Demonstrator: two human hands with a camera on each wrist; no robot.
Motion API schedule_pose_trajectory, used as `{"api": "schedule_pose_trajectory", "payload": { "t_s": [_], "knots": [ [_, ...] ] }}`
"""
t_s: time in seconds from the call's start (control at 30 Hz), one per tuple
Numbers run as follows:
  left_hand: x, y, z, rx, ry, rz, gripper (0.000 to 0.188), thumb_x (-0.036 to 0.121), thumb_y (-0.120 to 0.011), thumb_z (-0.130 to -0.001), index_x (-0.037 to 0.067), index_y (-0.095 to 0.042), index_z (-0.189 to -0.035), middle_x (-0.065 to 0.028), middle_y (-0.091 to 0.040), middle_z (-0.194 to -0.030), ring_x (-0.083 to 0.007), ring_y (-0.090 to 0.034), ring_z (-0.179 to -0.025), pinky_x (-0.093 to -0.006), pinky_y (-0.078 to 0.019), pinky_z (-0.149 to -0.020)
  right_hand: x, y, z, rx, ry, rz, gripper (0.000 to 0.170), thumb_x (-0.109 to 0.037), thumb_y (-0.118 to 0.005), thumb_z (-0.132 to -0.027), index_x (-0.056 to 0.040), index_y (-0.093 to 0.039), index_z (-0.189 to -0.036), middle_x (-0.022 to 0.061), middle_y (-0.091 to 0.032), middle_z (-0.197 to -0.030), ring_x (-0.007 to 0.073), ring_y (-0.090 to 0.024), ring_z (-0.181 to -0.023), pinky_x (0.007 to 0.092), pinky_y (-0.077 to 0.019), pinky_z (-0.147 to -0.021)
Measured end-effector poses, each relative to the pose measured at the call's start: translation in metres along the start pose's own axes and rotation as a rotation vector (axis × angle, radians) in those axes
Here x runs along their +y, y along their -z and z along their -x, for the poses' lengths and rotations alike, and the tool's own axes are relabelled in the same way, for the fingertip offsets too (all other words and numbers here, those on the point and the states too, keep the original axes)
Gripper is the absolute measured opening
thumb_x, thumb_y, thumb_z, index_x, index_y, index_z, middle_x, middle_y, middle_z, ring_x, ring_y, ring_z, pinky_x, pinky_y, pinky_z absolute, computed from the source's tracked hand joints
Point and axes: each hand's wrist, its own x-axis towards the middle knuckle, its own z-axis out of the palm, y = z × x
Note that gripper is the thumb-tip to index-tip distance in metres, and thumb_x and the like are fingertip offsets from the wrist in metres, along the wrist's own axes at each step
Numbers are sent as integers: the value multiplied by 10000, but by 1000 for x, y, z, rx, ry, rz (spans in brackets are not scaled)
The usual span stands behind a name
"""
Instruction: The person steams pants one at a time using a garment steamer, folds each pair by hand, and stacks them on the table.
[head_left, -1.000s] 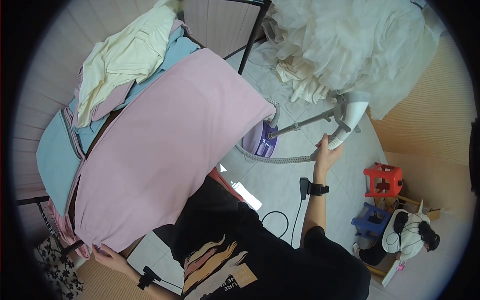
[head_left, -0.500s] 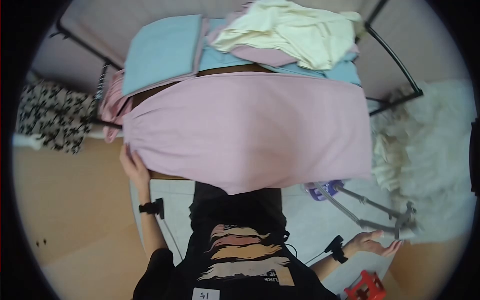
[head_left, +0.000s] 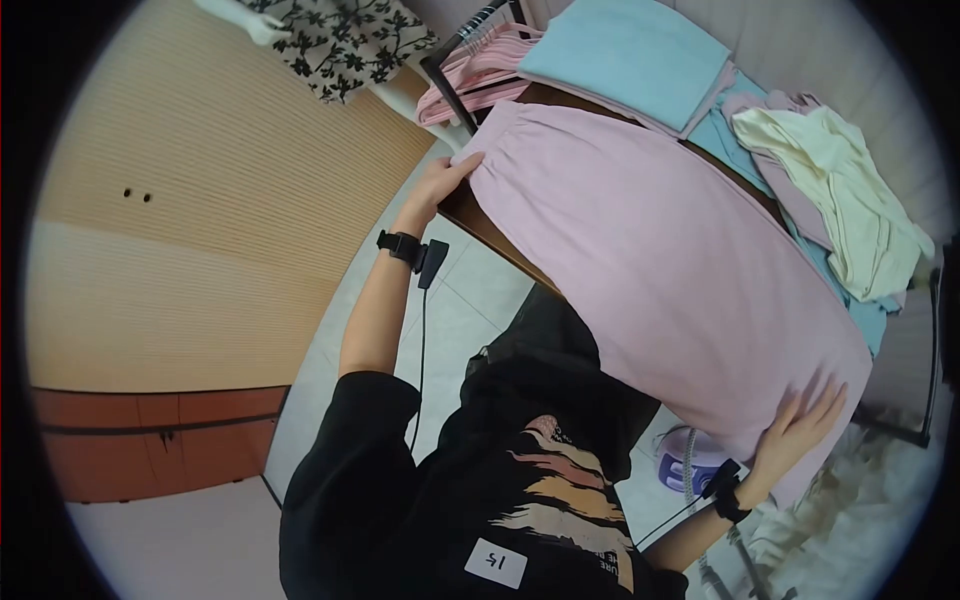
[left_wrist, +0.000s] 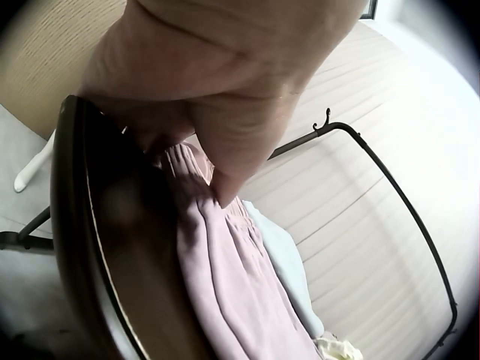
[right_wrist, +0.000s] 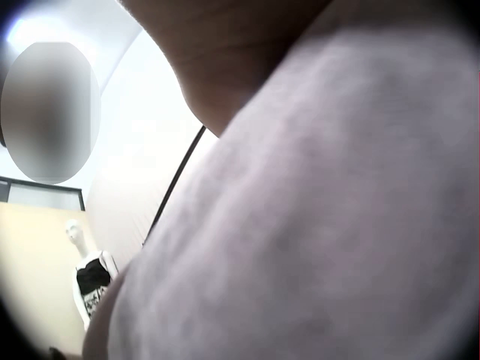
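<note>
A pale pink garment (head_left: 660, 230) with a gathered waistband lies spread across a dark board (head_left: 500, 240). At its waistband end, my left hand (head_left: 438, 185) pinches the corner; the left wrist view shows the thumb on top of the pink cloth (left_wrist: 217, 255), with the other fingers partly hidden. My right hand (head_left: 800, 432) rests with fingers extended on the far end of the garment, near its lower edge. In the right wrist view, pink cloth (right_wrist: 315, 225) fills most of the picture and hides the fingers.
Folded blue clothes (head_left: 630, 55) and a crumpled cream garment (head_left: 835, 190) lie along the board's back. Pink hangers (head_left: 480, 75) hang at the left end. Below the right end stands a purple steamer base (head_left: 680, 470), beside white tulle (head_left: 850, 520). A mannequin (right_wrist: 94, 274) stands farther off.
My right hand has let go of the steamer head and moved onto the garment's far end. The left hand stays at the waistband. The head view has swung toward the left.
</note>
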Motion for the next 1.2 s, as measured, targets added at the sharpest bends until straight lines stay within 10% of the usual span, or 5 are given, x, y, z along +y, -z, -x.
{"api": "schedule_pose_trajectory", "payload": {
  "t_s": [0.23, 0.43, 0.5, 0.83, 1.2],
  "knots": [
    [18, -31, 24, 376, -278, -457, 778, 587, -789, -814, -97, -645, -1155, -295, -733, -960, -394, -747, -942, -465, -562, -817, -7, -1, 5, -138, -17, 51, 469, -273, -589, -1054, -60, -562, -1471, 189, -441, -1609, 408, -361, -1507, 507, -299, -1224],
    [17, -49, 18, 237, -393, 445, 465, 147, -844, -847, -54, -607, -1193, -212, -750, -1094, -315, -748, -921, -385, -595, -793, -1, -5, 7, -111, 1, 88, 457, -238, -625, -1026, -26, -590, -1430, 215, -494, -1561, 428, -427, -1458, 511, -323, -1206],
    [15, -57, 8, -13, -103, 1080, 420, 18, -773, -885, -74, -589, -1251, -187, -705, -1241, -296, -727, -1045, -366, -606, -875, 2, -6, 8, -107, -6, 119, 457, -240, -625, -1025, -25, -593, -1426, 218, -498, -1555, 431, -431, -1452, 513, -324, -1205],
    [40, -32, -20, -444, 246, 1234, 435, 191, -634, -1053, -36, -544, -1413, -153, -646, -1392, -289, -632, -1266, -449, -496, -1136, 5, 0, 8, -204, -4, 154, 517, -291, -590, -1043, -78, -528, -1511, 194, -446, -1605, 394, -380, -1499, 535, -246, -1250],
    [0, 129, -100, -118, 224, 1207, 374, 221, -658, -1047, -17, -606, -1331, -151, -675, -1324, -300, -651, -1218, -461, -527, -1092, -11, 10, 11, -372, 50, 193, 639, -315, -601, -1023, -141, -410, -1608, 166, -327, -1682, 406, -280, -1546, 569, -196, -1259]
  ]
}}
